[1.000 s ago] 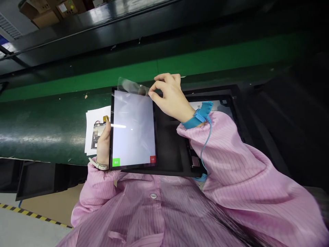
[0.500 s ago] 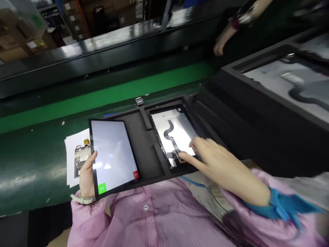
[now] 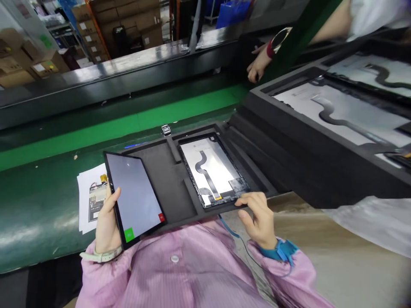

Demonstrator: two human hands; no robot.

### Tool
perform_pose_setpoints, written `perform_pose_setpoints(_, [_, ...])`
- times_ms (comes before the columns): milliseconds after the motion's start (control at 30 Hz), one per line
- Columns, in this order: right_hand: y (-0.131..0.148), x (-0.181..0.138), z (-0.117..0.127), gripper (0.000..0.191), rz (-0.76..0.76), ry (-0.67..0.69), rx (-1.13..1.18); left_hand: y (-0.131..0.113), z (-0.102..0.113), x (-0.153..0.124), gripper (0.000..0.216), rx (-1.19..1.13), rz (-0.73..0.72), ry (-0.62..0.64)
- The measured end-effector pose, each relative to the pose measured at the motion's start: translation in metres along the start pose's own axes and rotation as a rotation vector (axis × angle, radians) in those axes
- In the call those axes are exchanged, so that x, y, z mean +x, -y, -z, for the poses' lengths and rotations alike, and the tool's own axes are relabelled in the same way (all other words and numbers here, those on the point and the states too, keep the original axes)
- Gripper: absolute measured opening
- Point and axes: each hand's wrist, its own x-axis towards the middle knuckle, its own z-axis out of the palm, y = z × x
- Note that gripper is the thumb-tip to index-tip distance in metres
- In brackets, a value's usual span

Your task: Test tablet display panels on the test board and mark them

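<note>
White sheets [image 3: 83, 203] lie on a green bench [image 3: 32, 205] beside the left hand [image 3: 107, 222], which grips a lit tablet [image 3: 133, 196] by its left edge, tilted (a green square and a red one mark its lower corners). The tablet partly overlaps a black tray [image 3: 156, 167], whose right compartment holds a panel [image 3: 221, 164] with a dark ribbon cable [image 3: 202, 169]. The right hand [image 3: 258, 216], loosely open, fingers bent, hovers or rests at the panel's near corner; contact is unclear. Farther right, a larger black tray [image 3: 289, 124] carries similar panels.
</note>
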Motion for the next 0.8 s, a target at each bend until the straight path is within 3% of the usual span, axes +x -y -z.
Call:
perform_pose_setpoints(200, [-0.001,-0.009,0.005,0.022,0.041,-0.052,0.052,0.008,-0.006,-0.005,0.054,0.071,-0.048,0.015])
perform_pose_setpoints(333, [0.025,0.011,0.023,0.015,-0.022,-0.123,0.022,0.014,-0.008,-0.006,0.059,0.138,-0.116,0.044])
perform_pose_setpoints(367, [0.037,0.023,0.029,0.012,-0.053,-0.097,0.013,0.014,-0.009,-0.006,0.062,0.145,-0.122,0.067])
perform_pose_setpoints(467, [0.078,0.075,0.032,0.021,0.03,0.239,0.11,0.016,-0.013,-0.006,0.069,0.155,-0.151,0.153])
perform_pose_setpoints(567, [0.119,0.138,-0.003,0.045,0.246,0.473,0.24,0.021,-0.018,-0.005,0.072,0.18,-0.206,0.255])
perform_pose_setpoints(700, [0.153,0.207,-0.088,0.078,0.232,0.718,0.39,0.03,-0.026,-0.003,0.068,0.208,-0.252,0.314])
perform_pose_setpoints(800, [0.163,0.228,-0.134,0.063,0.151,0.834,0.539,0.033,-0.024,-0.003,0.058,0.235,-0.283,0.36])
